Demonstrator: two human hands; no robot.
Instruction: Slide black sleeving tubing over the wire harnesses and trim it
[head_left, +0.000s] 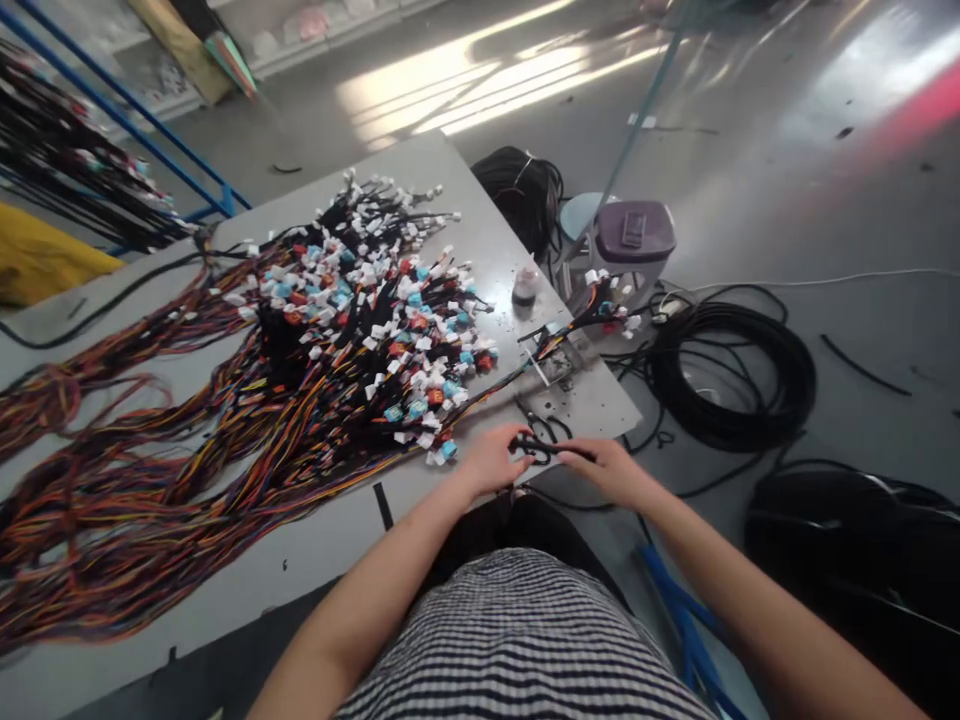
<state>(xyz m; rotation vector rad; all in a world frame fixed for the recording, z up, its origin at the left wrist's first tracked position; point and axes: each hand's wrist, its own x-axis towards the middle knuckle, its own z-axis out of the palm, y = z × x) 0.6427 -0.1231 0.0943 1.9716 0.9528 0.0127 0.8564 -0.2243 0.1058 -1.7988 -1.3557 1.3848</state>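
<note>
head view: the left hand (pixel 491 460) and right hand (pixel 609 468) meet at the near edge of the table (pixel 315 560), both pinched on a thin black tie (pixel 541 447) stretched between them, fingers curled shut around its ends. just beyond lies a wire bundle (pixel 480 395) running toward a metal jig (pixel 559 365), and left of that the big harness pile (pixel 322 350) (plugs white, blue, red). a small bottle (pixel 524 288) stands near the far edge.

risk, as i judge it: the tie sits right at the table's lip, so a slack pinch could drop it to the floor among the cable coil (pixel 731 375).

the tie's exact shape is too small to tell; fingertips hide its ends.
</note>
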